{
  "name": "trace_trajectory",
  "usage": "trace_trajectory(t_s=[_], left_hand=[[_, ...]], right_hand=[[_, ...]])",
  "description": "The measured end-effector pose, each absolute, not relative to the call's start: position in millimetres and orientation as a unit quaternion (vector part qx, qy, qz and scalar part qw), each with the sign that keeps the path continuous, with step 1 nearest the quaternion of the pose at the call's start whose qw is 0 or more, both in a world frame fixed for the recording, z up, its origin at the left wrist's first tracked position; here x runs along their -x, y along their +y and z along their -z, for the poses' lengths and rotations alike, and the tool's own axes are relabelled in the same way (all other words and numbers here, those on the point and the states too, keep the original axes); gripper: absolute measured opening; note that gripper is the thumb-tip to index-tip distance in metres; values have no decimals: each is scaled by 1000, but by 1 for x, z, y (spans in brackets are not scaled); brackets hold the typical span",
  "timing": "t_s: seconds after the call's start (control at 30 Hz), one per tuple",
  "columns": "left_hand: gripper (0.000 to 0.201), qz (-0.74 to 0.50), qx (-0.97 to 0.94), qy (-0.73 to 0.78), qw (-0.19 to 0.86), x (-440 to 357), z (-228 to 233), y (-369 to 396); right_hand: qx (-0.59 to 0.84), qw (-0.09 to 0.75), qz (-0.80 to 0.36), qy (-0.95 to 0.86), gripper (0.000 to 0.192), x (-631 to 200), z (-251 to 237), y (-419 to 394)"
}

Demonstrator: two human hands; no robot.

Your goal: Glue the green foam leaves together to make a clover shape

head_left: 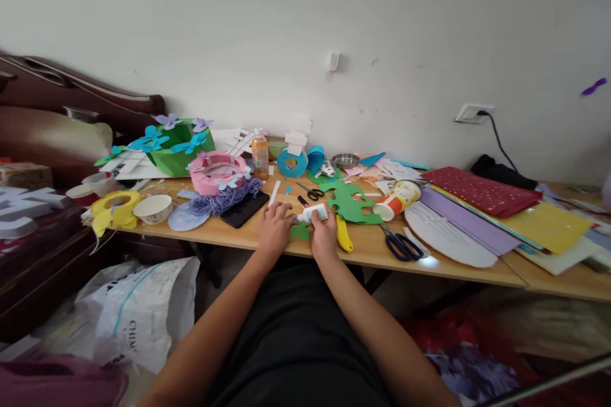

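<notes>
On the table (248,238), the right hand (324,235) holds a glue bottle (312,213).

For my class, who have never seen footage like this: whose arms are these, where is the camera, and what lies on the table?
There is one picture, from a camera worn on a person's head, looking down over their own arms. The left hand presses a small green foam piece onto the wooden table. The right hand holds a small white glue bottle, its tip towards the left hand. Nearby lie a yellow knife, blue-handled scissors, a larger green cutout, a black phone and stacked coloured sheets.
</notes>
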State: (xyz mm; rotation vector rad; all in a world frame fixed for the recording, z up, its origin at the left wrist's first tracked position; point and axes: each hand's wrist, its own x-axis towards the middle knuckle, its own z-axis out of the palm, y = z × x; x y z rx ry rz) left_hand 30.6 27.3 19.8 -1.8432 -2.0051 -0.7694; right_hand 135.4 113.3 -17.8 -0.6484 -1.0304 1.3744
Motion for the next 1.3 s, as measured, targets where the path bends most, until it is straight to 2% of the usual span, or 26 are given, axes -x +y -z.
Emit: trace_trajectory(t_s=[0.27,0.43,0.6,0.7,1.0,1.2,1.3], left_hand=[[21,271,640,-710,115,-24,-20,36],[35,284,635,-715,70,-3,-17,34],[35,267,650,-711,29,11,-8,25],[40,261,636,-726,32,10,-7,28],[26,240,617,-749,22,15,-17,51],[39,236,602,-760,65,5,-19,44],[37,214,639,-736,69,-3,-15,32]], right_hand=[[267,638,-606,-393,44,-139,13,116],[291,666,-594,-344,46,-146,10,125],[299,663,-594,-345,49,-146,10,126],[297,655,-595,-360,48,-145,9,123],[294,619,-598,-415,47,-145,3,113],[300,626,-586,-418,52,-145,10,117],[306,639,-571,-414,55,-145,13,118]])
